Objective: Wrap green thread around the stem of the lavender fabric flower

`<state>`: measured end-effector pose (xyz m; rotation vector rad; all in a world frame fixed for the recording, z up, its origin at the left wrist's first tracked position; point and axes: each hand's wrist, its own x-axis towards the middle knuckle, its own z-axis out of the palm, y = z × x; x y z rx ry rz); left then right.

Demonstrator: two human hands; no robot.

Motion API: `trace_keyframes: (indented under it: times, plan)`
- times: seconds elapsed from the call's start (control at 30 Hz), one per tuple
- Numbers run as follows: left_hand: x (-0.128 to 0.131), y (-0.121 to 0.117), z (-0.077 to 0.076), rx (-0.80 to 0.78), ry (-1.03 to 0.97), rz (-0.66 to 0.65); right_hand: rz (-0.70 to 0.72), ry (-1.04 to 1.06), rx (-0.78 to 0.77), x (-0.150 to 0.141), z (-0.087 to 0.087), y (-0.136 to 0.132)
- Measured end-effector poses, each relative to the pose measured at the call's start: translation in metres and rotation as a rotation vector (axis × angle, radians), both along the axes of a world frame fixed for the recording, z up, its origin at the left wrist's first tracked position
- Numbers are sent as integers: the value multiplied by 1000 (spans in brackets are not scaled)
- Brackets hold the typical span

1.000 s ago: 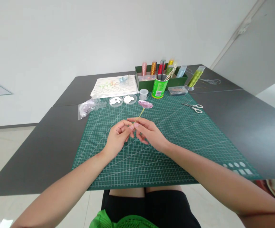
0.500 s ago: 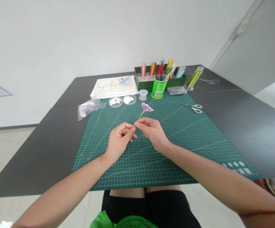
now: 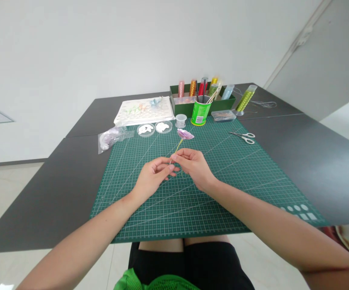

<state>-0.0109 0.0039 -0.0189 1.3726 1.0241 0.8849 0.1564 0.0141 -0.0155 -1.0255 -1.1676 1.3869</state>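
Over the middle of the green cutting mat (image 3: 228,177), my left hand (image 3: 151,179) and my right hand (image 3: 194,167) meet fingertip to fingertip. Both pinch the lower end of a thin yellow-green stem. On its top sits a small pink paper flower (image 3: 185,134), which points away from me above the mat. The fingers of both hands are curled shut around the stem.
At the mat's far edge stand two clear dishes (image 3: 145,129) with white pieces, a small clear jar (image 3: 180,120) and a green cup (image 3: 199,112) of tools. Behind is a green box (image 3: 222,103) with ribbon rolls. Scissors (image 3: 244,137) lie right, a plastic bag (image 3: 111,137) left.
The flower stem has been turned between my fingers, so the bloom tilted and swung slightly. My hands have shifted a little nearer each other; nothing else moved.
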Motion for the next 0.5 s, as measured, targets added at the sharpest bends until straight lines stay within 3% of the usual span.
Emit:
trace_keyframes:
  times: [0.3, 0.5]
  plan:
    - [-2, 0, 0, 198, 170, -27, -26, -16, -38, 1, 1, 1]
    - [-4, 2, 1, 84, 47, -54, -2, 0, -46, 2, 3, 0]
